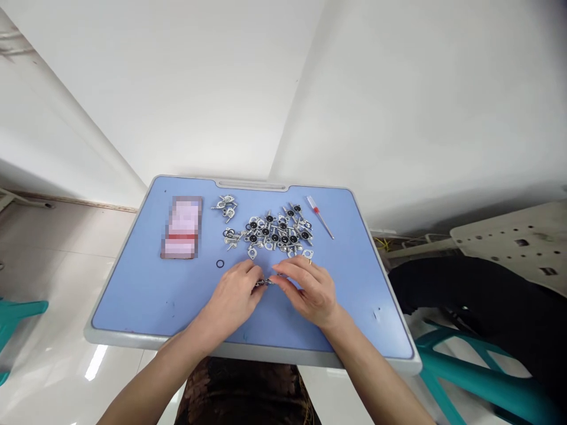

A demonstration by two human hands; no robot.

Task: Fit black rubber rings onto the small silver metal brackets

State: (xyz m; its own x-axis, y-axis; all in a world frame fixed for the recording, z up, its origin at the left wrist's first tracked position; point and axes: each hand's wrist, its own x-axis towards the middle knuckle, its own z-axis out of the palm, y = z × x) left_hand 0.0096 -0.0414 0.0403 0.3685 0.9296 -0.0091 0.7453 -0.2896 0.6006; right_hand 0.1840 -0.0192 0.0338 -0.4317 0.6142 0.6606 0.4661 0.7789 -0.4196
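Note:
Above the blue table, my left hand (237, 292) has its fingers closed around a small silvery metal fitting (261, 283), which is mostly covered by the fingertips. My right hand (310, 290) reaches the same fitting from the other side, with thumb and forefinger pinching at its end. Just beyond the hands lies a pile of metal fittings (274, 238), several with round black discs and some with flat flanges. A black rubber ring (220, 264) rests by itself, left of the pile.
A smaller cluster of metal fittings (227, 203) sits behind. A screwdriver (321, 217) with a clear and red handle lies at the back right, a pixelated phone-like slab (181, 227) at left. Past the table (133, 295), a person's dark-clothed leg (478, 289) shows beside a green stool (478, 378).

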